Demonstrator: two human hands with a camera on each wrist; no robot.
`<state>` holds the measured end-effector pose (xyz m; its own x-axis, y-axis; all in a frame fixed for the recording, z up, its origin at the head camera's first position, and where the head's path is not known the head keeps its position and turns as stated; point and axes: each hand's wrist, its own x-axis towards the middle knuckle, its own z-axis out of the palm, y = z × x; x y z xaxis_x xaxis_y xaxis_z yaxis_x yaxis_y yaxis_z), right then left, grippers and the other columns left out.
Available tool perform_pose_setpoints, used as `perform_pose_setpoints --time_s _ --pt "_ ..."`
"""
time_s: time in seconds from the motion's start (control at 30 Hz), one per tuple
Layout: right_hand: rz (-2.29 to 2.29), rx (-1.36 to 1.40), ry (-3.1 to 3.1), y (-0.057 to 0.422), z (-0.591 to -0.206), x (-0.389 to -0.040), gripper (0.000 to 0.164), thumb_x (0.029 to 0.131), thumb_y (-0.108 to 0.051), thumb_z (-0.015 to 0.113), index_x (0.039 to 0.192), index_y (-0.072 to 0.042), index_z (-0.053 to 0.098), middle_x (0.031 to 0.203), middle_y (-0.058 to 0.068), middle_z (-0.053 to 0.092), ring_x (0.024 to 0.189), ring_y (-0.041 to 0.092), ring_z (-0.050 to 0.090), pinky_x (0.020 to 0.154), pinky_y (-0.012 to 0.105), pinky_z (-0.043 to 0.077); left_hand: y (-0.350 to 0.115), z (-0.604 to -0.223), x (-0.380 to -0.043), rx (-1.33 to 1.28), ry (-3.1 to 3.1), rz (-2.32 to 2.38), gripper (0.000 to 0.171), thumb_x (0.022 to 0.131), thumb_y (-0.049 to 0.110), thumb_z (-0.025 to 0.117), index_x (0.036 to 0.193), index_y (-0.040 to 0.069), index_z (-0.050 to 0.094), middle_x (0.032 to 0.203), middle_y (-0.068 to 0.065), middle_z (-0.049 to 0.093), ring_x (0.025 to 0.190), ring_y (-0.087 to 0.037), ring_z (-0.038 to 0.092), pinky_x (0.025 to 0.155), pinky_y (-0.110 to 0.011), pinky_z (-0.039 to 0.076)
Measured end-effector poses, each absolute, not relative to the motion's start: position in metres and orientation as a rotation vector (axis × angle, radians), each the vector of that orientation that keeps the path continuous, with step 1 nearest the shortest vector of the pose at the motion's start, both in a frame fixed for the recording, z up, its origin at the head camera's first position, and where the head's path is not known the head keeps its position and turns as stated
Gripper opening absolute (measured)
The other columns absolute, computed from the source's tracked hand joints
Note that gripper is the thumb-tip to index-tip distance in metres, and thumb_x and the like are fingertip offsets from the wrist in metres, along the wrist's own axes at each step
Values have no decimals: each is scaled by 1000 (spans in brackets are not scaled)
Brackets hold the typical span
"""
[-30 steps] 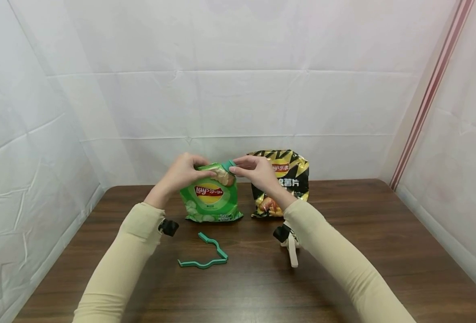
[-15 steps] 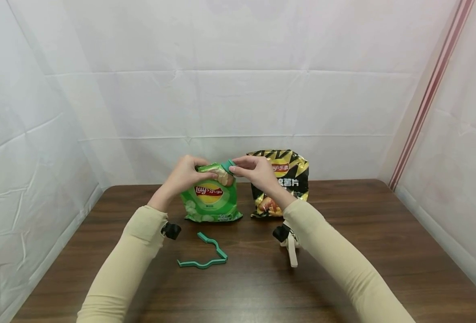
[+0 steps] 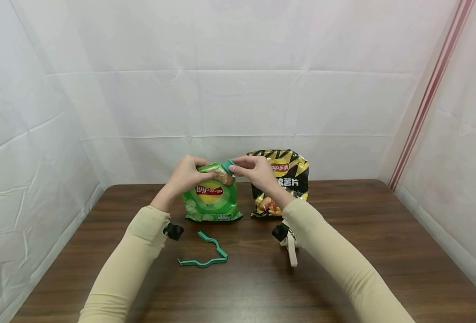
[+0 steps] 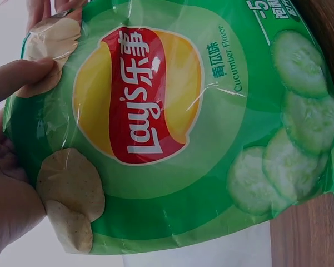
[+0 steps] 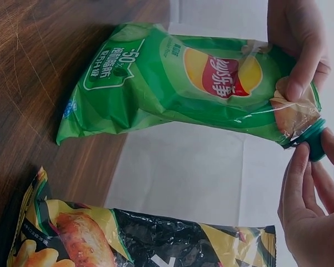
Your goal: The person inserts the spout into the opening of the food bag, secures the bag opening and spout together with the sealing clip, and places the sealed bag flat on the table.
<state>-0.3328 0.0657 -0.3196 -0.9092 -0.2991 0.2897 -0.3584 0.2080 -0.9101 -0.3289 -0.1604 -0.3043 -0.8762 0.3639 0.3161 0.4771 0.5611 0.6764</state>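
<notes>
My left hand [image 3: 189, 172] grips the top of a green Lay's chip bag [image 3: 209, 204], which stands upright at the back of the table. In the left wrist view the thumb lies on the front of the bag [image 4: 167, 194], with the other fingers behind it. At the bag's upper right corner, my right hand [image 3: 258, 172] pinches a small teal bag clip [image 5: 315, 139] between thumb and fingers. The clip sits right at the bag's edge in the right wrist view. Its inner side is hidden by the fingertips.
A black and yellow Lay's bag [image 3: 290, 193] stands to the right, partly behind my right hand. Nearer on the brown table [image 3: 238, 291] lie a long teal hinged clip [image 3: 205, 263], spread open, and a white clip-like piece [image 3: 292, 253] partly hidden by my right wrist.
My left wrist and forearm have shifted slightly to the right, the hand still gripping the bag's top. My right hand holds the teal clip in nearly the same place.
</notes>
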Motion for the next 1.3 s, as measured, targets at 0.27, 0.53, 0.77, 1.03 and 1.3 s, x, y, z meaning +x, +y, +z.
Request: perform_pose_setpoints --time_s 0.27,0.53,0.77,1.03,1.3 --pt "1854 618 -2426 64 -320 -335 34 87 -19 70 116 -1 67 109 19 68 96 27 68 81 32 55 -158 -306 -330 -659 -2627 -1234 17 82 22 74 79 5 73 68 -7 68 52 -14 56 50 -27 45" --pt "1886 605 -2399 64 -323 -335 33 86 -22 71 113 -4 68 107 17 69 94 22 69 78 29 56 -158 -308 -331 -625 -2621 -1262 15 81 20 74 81 5 74 70 -8 69 52 -14 56 49 -27 45" --pt "1878 628 -2377 65 -324 -333 33 86 -23 71 114 -5 68 107 15 69 94 20 68 80 33 56 -157 -308 -330 -608 -2609 -1285 17 81 22 74 83 5 75 73 -10 70 55 -15 58 51 -28 46" --pt "1861 567 -2401 71 -327 -324 32 87 -24 70 115 -8 66 113 12 67 98 22 66 84 36 54 -157 -308 -329 -610 -2595 -1298 17 81 21 74 84 4 75 73 -10 70 54 -15 57 50 -27 46" --pt "1870 417 -2447 71 -334 -309 39 87 -30 70 117 -6 62 115 12 65 100 24 63 81 30 54 -156 -307 -330 -599 -2594 -1293 14 81 20 74 79 6 74 70 -9 69 52 -17 55 48 -28 45"
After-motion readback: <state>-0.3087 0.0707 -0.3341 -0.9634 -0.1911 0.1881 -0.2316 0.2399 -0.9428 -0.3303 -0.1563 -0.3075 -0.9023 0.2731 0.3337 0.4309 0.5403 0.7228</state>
